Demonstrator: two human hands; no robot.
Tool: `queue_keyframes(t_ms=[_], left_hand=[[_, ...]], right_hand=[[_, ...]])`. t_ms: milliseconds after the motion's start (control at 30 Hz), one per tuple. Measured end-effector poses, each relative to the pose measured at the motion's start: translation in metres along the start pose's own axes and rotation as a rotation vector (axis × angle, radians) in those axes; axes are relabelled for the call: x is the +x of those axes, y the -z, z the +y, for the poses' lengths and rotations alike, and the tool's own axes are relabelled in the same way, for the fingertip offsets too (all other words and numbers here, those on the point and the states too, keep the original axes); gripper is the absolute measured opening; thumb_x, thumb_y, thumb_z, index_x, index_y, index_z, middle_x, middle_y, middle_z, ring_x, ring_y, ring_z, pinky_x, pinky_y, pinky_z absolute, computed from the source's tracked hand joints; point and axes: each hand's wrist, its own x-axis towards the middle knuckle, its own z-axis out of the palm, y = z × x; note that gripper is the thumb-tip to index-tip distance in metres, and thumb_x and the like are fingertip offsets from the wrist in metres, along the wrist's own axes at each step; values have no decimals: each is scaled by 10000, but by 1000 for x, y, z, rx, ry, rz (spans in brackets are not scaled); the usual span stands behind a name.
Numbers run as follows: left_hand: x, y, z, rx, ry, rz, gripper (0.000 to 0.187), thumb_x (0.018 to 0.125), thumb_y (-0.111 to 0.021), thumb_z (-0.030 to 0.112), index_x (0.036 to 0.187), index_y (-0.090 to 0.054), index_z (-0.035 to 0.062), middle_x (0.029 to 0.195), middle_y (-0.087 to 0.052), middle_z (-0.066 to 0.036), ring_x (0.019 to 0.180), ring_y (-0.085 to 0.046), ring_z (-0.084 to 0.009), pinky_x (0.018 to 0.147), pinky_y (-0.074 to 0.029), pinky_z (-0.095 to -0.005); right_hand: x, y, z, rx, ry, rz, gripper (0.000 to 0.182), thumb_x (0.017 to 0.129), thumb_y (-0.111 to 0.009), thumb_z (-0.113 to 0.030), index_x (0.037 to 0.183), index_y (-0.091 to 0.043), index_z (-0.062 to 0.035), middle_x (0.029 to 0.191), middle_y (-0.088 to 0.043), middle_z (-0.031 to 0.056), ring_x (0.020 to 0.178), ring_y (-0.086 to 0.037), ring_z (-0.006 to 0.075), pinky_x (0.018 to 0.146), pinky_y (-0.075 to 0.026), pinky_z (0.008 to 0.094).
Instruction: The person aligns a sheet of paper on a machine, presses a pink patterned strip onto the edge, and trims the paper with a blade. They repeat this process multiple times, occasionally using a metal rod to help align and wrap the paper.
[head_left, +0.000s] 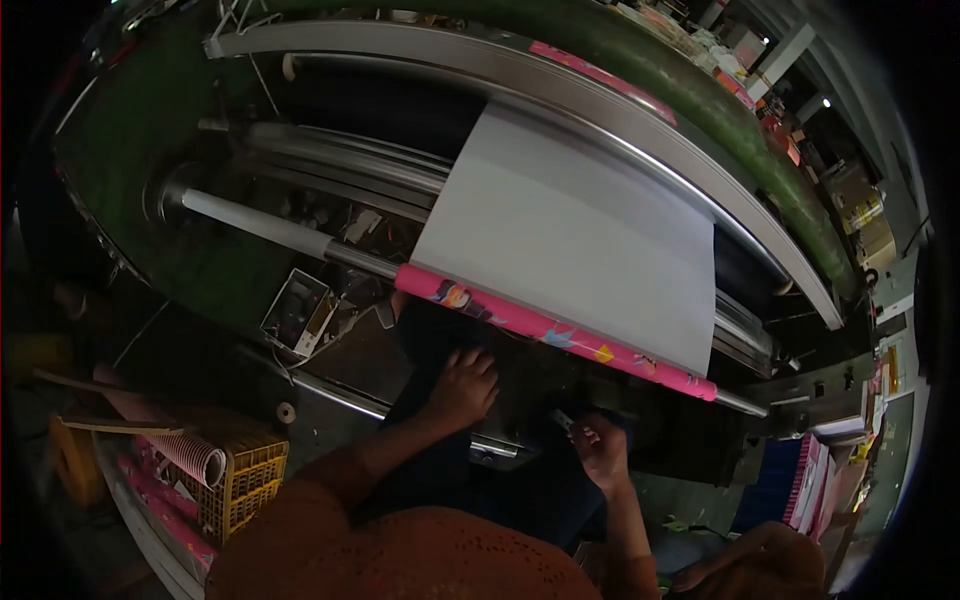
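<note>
My left hand (464, 388) lies over my left thigh, palm down, with its fingers lightly curled and nothing visible in it. Over my right leg, my right hand (597, 445) is closed, and a small light-coloured object (563, 420) sticks out at its fingertips. Beyond my knees, a pink printed roll (560, 336) is wound on a metal shaft (362, 260). From that roll a wide white sheet (570, 225) runs up and away under a metal crossbar (640, 140). Neither hand touches the roll.
A yellow crate (245, 487) and a cardboard tube (190, 455) are at the lower left. An open metal box (298, 312) with cables sits left of my legs. Another person's arm (735, 555) shows at the lower right, near stacked pink-edged sheets (808, 485).
</note>
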Motion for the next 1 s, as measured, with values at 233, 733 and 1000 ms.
queue_keyframes(t_ms=[233,733,1000], left_hand=[[11,0,7,-271,-14,-124,166,783,-636,216,826,-601,59,866,-556,-86,881,-550,-286,781,-451,-457],[85,154,-5,322,-189,53,505,722,-685,456,972,-594,26,939,-558,-100,919,-518,-237,844,-399,-401],[92,154,-6,298,-183,-16,485,645,-765,410,915,-572,57,908,-570,-102,871,-542,-288,751,-415,-408]], right_hand=[[132,28,-193,75,592,-39,63,805,-656,-33,847,-629,5,755,-646,111,643,-607,201,621,-485,283],[255,-58,-220,-388,737,-52,75,752,-608,-87,803,-626,-35,763,-646,183,750,-632,376,658,-509,436],[258,-40,-214,-709,947,-94,71,734,-611,-116,716,-673,-88,782,-680,124,741,-672,307,632,-531,411]])
